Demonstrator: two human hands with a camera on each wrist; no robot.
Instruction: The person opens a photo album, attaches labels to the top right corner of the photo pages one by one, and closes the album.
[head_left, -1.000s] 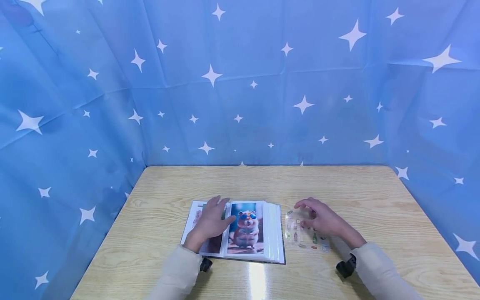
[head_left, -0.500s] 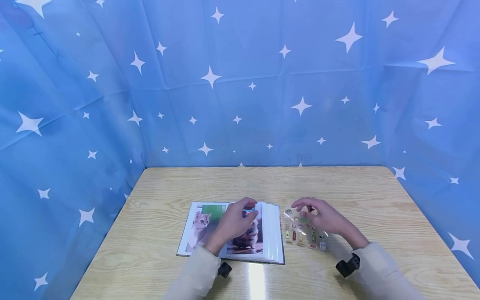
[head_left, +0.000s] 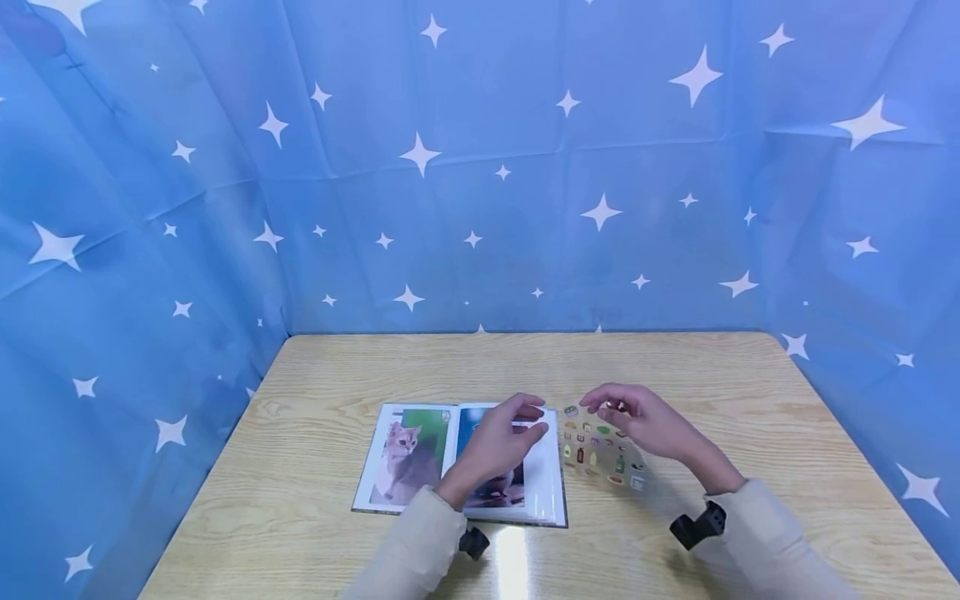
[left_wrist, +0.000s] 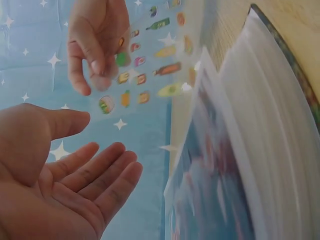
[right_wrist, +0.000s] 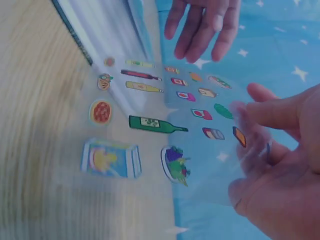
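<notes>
A photo book (head_left: 553,496) is lying open on the surface (head_left: 315,467), so that part is looking done. A cat picture (head_left: 402,458) is showing on its left side, and the left hand (head_left: 495,444) is hiding some of another picture (head_left: 471,429) on its right side. Just right of the book, the right hand (head_left: 641,422) is pinching a clear sheet (head_left: 600,457) by its far part, between thumb and fingers. The sheet is leaning, and rows of food pictures (right_wrist: 101,112) are showing on it. I am not seeing any peeled off. The left hand is holding nothing; its thumb and fingers are staying apart, near the sheet. The sheet is not lying flat, so I am guessing the work with it is only partway.
</notes>
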